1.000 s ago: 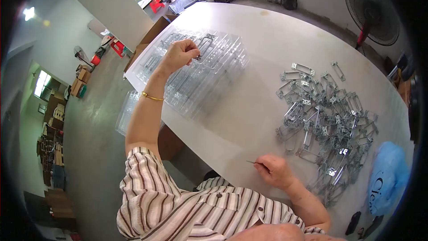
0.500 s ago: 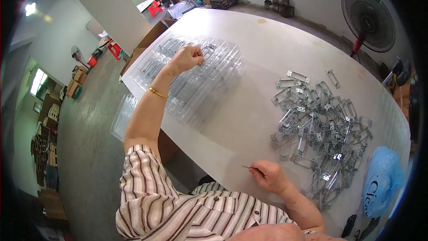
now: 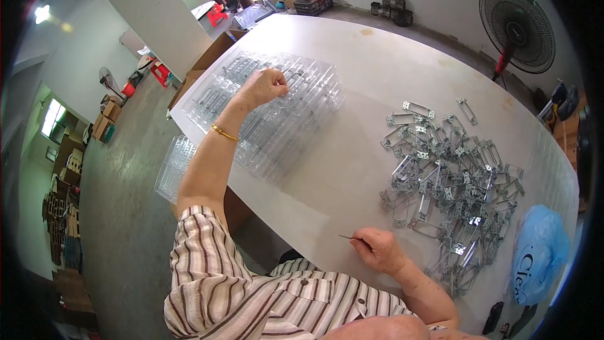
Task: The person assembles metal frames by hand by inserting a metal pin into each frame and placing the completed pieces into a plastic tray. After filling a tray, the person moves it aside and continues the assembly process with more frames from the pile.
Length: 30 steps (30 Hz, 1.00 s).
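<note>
My left hand (image 3: 267, 88) is held over the clear plastic tray (image 3: 302, 119) on the table's left side, fingers pinched. Whatever those fingertips hold is hidden or too small to make out. Rows of grey metal pieces lie in the tray's slots, and it looks like several trays stacked. Close to the front edge, my right hand (image 3: 380, 250) is closed on a thin metal piece (image 3: 345, 237) whose end sticks out to the left. To the right of that hand spreads a loose pile of metal frame-shaped brackets (image 3: 434, 176).
A blue plastic bag (image 3: 541, 255) sits at the table's right end, with dark tools (image 3: 494, 318) beside it. Another clear tray (image 3: 176, 167) juts out below the left edge. Cardboard boxes (image 3: 214, 50) stand behind the table, and a fan (image 3: 516, 31) at the far right.
My left hand has shifted very slightly over the tray, its fingers still pinched. The right hand keeps the thin metal piece in the same place. The view has tilted a little.
</note>
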Each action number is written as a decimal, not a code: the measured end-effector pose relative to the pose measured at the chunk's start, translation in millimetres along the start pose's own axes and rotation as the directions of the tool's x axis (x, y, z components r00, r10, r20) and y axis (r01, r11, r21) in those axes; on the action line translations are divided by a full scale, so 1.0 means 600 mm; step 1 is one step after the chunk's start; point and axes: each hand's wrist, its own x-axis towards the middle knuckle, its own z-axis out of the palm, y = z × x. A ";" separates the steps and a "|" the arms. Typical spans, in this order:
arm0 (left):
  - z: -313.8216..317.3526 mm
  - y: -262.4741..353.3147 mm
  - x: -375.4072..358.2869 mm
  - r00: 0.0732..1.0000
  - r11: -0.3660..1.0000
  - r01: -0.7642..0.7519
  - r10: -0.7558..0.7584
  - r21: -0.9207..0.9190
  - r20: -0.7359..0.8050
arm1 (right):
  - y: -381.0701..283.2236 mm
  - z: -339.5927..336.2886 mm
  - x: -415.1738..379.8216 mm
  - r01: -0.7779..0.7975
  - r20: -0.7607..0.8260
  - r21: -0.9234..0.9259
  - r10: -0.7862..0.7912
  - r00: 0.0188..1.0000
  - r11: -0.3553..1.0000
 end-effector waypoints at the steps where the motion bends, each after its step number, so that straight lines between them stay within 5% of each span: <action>1: 0.001 -0.002 0.000 1.000 0.999 -0.022 0.022 0.026 -0.015 | -0.002 -0.001 0.001 -0.006 0.004 0.005 0.006 1.000 1.000; 21: 0.003 0.004 -0.006 0.991 0.987 -0.085 0.098 0.138 -0.095 | 0.001 -0.002 -0.004 -0.041 -0.027 0.024 0.042 0.999 0.999; 30: 0.012 0.160 -0.044 0.959 0.965 -0.173 0.211 0.197 -0.187 | 0.008 0.004 -0.020 -0.031 -0.033 0.048 0.032 0.999 0.998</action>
